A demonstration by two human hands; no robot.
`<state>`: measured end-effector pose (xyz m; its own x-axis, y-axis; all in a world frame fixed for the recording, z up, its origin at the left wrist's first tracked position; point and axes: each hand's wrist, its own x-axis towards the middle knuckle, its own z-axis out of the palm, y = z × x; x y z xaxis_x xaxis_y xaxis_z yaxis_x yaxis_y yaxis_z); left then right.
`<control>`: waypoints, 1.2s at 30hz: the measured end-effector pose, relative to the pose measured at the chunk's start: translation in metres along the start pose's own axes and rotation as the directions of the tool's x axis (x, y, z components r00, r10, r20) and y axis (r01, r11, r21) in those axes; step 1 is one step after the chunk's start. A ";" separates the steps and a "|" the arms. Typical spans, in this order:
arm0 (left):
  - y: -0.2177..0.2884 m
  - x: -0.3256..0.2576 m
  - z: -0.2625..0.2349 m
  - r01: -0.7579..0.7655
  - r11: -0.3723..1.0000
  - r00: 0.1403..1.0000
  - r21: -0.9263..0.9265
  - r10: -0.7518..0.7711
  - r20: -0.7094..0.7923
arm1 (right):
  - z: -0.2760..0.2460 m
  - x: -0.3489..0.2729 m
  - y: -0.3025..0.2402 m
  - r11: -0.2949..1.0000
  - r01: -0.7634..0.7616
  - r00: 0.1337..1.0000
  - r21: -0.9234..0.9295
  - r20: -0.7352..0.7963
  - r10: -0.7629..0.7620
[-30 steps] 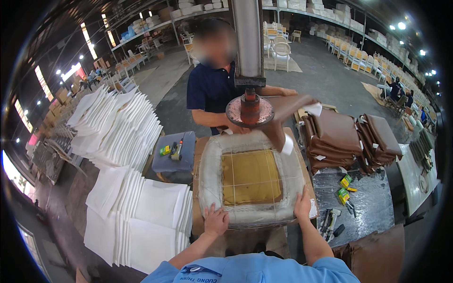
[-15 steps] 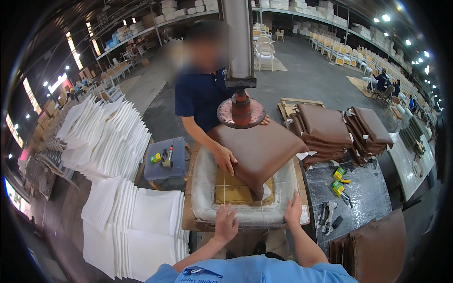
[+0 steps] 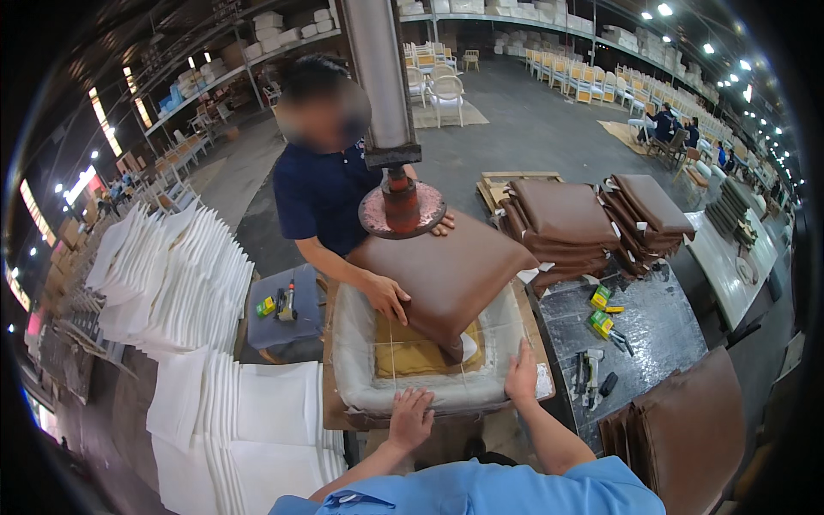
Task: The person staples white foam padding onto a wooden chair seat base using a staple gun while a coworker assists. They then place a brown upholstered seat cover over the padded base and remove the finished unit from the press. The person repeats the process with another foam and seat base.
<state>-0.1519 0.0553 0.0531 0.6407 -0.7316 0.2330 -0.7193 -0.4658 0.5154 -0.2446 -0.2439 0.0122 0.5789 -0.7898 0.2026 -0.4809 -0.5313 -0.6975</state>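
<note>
I note my left hand (image 3: 410, 418) flat, fingers spread, on the near rim of the white padded frame (image 3: 360, 390); my right hand (image 3: 521, 375) likewise. A co-worker's hand (image 3: 388, 296) lowers the brown cushion (image 3: 446, 273) onto it.

Lighting: your view is bright mid-scene from far ceiling lamps (image 3: 663, 9); fisheye edges bend, dark vignette; one face blurred.
</note>
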 end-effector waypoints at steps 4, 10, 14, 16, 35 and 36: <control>-0.010 -0.001 -0.005 0.014 1.000 1.000 -0.016 -0.013 0.028 | 0.005 -0.012 -0.004 1.000 0.004 1.000 0.010 -0.022 -0.004; -0.003 0.001 0.002 -0.006 0.999 0.999 -0.043 0.008 0.036 | -0.002 0.002 0.003 0.998 0.059 0.998 -0.013 -0.028 -0.059; 0.001 -0.002 0.005 0.011 0.999 0.999 -0.038 -0.010 0.037 | -0.003 0.008 -0.001 1.000 0.008 1.000 0.001 0.027 -0.008; 0.002 -0.001 0.006 0.008 0.999 0.999 -0.043 -0.006 0.041 | -0.003 0.011 -0.001 1.000 0.009 1.000 0.015 0.025 -0.010; 0.009 -0.001 0.006 0.013 1.000 0.999 -0.012 -0.012 0.037 | -0.007 0.014 -0.002 1.000 -0.014 0.999 0.024 0.044 0.013; 0.009 0.000 0.006 0.006 1.000 1.000 -0.012 -0.006 0.031 | -0.007 0.014 -0.001 1.000 -0.012 0.999 0.026 0.036 0.011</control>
<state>-0.1604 0.0480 0.0529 0.6363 -0.7438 0.2046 -0.7121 -0.4643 0.5266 -0.2408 -0.2566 0.0209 0.5970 -0.7840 0.1704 -0.4700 -0.5139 -0.7176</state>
